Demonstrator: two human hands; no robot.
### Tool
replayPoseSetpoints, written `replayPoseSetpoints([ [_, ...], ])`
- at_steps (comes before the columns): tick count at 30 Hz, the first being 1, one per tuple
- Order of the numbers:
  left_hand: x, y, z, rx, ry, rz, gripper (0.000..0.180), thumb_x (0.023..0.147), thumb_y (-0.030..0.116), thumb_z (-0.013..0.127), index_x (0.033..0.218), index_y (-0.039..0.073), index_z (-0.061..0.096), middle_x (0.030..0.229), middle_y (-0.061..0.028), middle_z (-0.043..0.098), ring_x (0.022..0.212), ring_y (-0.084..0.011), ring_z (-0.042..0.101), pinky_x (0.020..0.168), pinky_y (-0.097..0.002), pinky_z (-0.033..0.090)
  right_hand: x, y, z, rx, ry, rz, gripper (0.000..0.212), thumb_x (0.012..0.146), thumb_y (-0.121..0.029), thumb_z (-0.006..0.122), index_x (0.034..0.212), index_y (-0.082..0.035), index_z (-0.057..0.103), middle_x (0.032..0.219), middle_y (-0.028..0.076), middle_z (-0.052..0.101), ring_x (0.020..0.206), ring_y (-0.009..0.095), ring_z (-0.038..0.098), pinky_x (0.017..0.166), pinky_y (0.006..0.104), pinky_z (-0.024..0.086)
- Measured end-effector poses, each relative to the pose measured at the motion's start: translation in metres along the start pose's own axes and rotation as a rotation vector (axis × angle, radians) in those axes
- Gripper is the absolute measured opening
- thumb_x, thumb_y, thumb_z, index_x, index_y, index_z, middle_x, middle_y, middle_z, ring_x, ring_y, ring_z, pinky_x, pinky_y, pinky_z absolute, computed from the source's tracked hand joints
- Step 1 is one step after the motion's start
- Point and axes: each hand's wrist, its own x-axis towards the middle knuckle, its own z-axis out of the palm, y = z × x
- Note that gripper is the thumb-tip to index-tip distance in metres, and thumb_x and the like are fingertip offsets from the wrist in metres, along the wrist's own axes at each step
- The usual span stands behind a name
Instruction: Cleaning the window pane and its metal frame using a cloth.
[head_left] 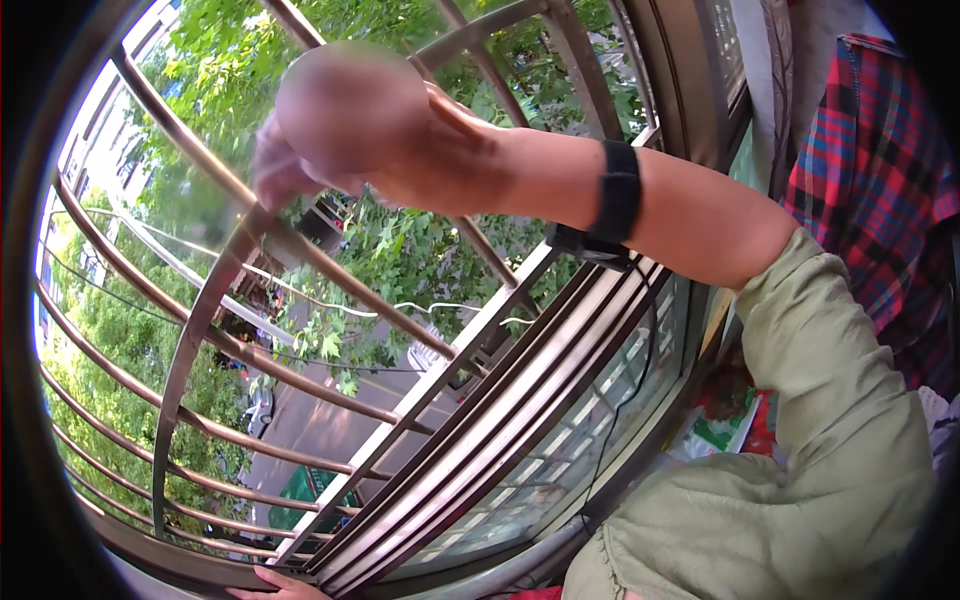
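Observation:
My right hand [350, 130] reaches out to the upper left, at the brown metal bars [380, 300] of a window guard. A blurred patch covers most of this hand, and its fingers are smeared near a long bar where a curved flat crossbar [200, 310] meets it. Whether it holds anything does not show. Around that forearm sits a black strap [620, 190] with a small dark device under it and a thin black cable [640, 370] hanging down. Only part of my left hand [285, 586] is visible at the lower edge, its fingers apart by the window frame's bottom corner.
Sliding-window tracks [490, 420] run diagonally beside the glass pane [540, 480]. Beyond the bars are leafy trees [130, 330], a white cable [330, 308] and a road [330, 410] far below. At right hangs a red and blue plaid cloth [860, 160]; colourful packaging [720, 430] lies near my sleeve.

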Motion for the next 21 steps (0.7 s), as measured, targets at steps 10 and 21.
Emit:
replayPoseSetpoints([
  [10,0.003,-0.012,0.001,0.345,0.06,0.138,0.054,0.096,0.036,0.059,0.133,-0.003,0.05,0.127,-0.0241,0.054,0.109,-0.0377,0.058,0.097,-0.0415,0.05,-0.055,-0.013,-0.034,-0.327,-0.581,-0.254,0.034,0.08,-0.015,0.068,0.114,-0.017,0.07,0.123,0.006,0.06,0.124,0.027,0.048,0.109,0.0393,0.039],
  [21,-0.004,-0.036,0.022,0.213,0.061,0.116,0.059,0.094,0.036,0.062,0.135,-0.005,0.047,0.139,-0.0379,0.037,0.123,-0.048,0.047,0.104,-0.0493,0.043,-0.103,-0.04,-0.052,0.246,-1.178,-0.171,0.015,0.078,-0.009,0.066,0.093,-0.011,0.063,0.097,0.007,0.062,0.107,0.025,0.057,0.112,0.0394,0.037],
])
